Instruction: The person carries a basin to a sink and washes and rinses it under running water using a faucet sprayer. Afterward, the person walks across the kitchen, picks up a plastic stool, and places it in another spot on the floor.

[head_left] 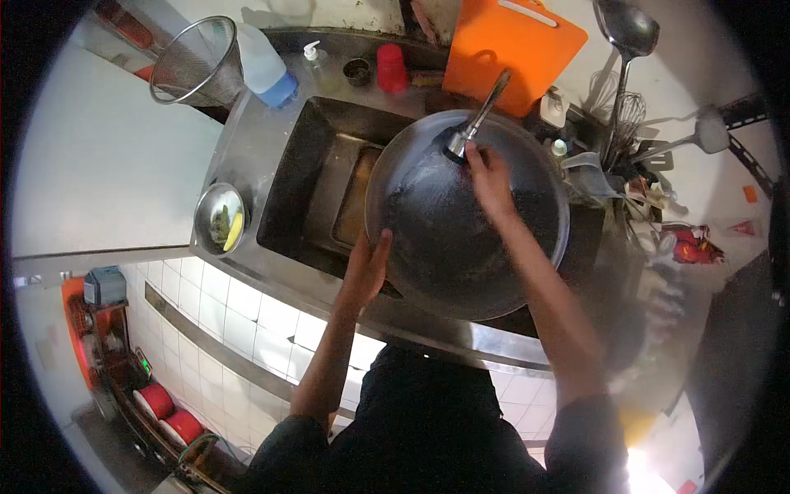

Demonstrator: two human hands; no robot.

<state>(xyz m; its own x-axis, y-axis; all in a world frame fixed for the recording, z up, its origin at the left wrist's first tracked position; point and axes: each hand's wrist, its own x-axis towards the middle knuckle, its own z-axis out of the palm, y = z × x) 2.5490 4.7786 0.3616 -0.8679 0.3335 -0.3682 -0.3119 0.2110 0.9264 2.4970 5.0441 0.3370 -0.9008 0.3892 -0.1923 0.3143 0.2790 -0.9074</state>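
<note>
A large dark wok lies over the right part of a steel sink. My left hand grips the wok's left rim, thumb on top and the other fingers hidden beneath. Above the wok's upper part, the faucet spout ends in a metal head. My right hand is at that head, its fingers closed around the lower end. The wok's surface looks wet and shiny.
A steel bowl with green and yellow pieces sits left of the sink. Behind stand a blue-white jug, a pump bottle, a red cup and an orange board. A ladle and whisks hang or stand right.
</note>
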